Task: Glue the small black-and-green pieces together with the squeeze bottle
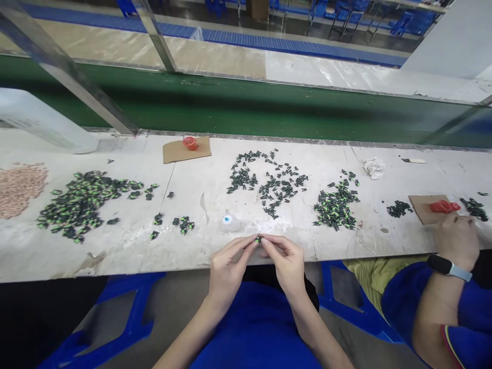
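Over the table's front edge, my left hand [229, 260] and my right hand [285, 259] meet fingertip to fingertip. Pinched between them is a small black and green part [258, 239], mostly covered by the fingers. A small clear bottle with a white and blue top [228, 221] lies just beyond my left hand. Farther out is a scattered pile of small black pieces [280, 187]. A few black and green parts [183, 224] sit left of my hands, and a heap of black and green pieces [336, 207] lies to the right.
Far left are a large heap of black and green parts [82, 205], pinkish pieces [21, 187] and a white jug [42, 123]. A red cup [189, 143] stands on cardboard [172, 152]. At right, a co-worker's hand [457, 238] is beside another red cup [440, 206]. Crumpled paper [374, 167] lies nearby.
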A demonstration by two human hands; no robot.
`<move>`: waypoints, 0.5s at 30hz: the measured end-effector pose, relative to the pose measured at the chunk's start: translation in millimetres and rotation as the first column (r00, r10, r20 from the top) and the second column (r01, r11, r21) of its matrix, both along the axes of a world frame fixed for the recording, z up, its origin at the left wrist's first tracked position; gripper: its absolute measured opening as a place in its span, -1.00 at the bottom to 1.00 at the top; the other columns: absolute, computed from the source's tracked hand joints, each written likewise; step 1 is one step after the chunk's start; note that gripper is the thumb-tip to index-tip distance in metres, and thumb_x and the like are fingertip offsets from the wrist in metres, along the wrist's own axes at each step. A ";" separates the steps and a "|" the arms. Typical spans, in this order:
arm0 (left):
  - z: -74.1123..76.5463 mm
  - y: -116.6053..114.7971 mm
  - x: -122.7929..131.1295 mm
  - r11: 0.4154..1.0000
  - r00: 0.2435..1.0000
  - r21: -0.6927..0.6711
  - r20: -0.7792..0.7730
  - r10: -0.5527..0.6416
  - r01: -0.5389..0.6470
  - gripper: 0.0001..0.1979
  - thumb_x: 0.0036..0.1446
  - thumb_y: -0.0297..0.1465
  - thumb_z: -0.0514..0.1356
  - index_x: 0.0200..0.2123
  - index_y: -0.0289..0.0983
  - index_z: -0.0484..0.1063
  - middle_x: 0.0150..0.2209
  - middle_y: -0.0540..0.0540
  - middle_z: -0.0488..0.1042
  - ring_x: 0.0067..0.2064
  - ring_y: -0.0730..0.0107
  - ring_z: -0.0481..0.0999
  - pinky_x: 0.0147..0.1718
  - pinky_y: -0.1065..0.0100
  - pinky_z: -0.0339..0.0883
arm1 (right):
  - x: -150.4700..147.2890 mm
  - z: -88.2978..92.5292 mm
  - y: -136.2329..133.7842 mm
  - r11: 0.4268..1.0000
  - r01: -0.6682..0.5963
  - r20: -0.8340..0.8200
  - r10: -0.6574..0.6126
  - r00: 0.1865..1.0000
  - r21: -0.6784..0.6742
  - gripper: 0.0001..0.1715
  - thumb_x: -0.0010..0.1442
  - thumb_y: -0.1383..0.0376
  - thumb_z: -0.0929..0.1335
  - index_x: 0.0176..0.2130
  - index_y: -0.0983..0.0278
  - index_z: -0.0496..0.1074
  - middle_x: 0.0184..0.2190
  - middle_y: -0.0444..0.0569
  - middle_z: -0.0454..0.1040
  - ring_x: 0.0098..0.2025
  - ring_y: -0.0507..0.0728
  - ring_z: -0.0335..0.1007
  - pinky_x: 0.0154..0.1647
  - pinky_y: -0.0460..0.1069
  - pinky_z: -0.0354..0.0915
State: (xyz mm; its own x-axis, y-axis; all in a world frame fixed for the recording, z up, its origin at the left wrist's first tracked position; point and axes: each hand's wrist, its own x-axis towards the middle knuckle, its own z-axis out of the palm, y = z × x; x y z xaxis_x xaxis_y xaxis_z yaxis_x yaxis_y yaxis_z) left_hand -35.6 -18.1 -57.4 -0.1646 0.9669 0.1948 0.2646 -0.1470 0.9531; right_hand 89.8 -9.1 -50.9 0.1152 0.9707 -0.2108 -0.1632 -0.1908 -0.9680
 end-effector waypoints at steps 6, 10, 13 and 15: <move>-1.9 -1.1 -2.0 0.999 0.998 -0.029 0.054 -0.039 0.041 -0.85 0.14 -0.35 0.26 -0.24 -0.19 0.61 -0.24 -0.08 0.64 -0.21 0.25 0.63 -0.16 0.26 0.56 | -3.0 -0.7 -2.2 0.997 0.050 -0.027 -0.048 0.998 0.054 -0.86 0.03 0.22 0.47 -0.36 0.23 0.61 -0.38 -0.05 0.65 -0.35 0.15 0.59 -0.22 0.07 0.55; 2.5 -1.9 -0.1 0.996 0.995 -0.074 0.090 -0.040 0.047 -0.85 0.13 -0.32 0.27 -0.26 -0.20 0.62 -0.25 -0.09 0.64 -0.21 0.23 0.63 -0.15 0.23 0.56 | -7.8 -4.7 -2.7 0.983 0.119 -0.019 -0.118 0.993 0.143 -0.90 0.03 0.24 0.47 -0.39 0.22 0.59 -0.38 -0.03 0.64 -0.30 0.17 0.59 -0.22 0.08 0.54; 7.5 -2.0 3.2 0.994 0.990 -0.091 0.131 -0.048 0.060 -0.85 0.12 -0.33 0.27 -0.26 -0.20 0.62 -0.27 -0.10 0.64 -0.22 0.24 0.62 -0.17 0.25 0.57 | -10.3 -9.9 -2.1 0.966 0.170 -0.023 -0.169 0.985 0.196 -0.92 0.02 0.25 0.47 -0.43 0.22 0.57 -0.42 -0.04 0.62 -0.32 0.16 0.57 -0.26 0.07 0.53; 10.6 -1.5 5.0 0.993 0.984 -0.096 0.170 -0.053 0.070 -0.86 0.11 -0.34 0.28 -0.26 -0.20 0.62 -0.28 -0.10 0.64 -0.24 0.24 0.62 -0.20 0.27 0.57 | -10.6 -12.8 -1.6 0.960 0.178 -0.028 -0.176 0.984 0.214 -0.93 0.02 0.25 0.47 -0.44 0.21 0.56 -0.45 -0.06 0.61 -0.35 0.14 0.56 -0.29 0.06 0.52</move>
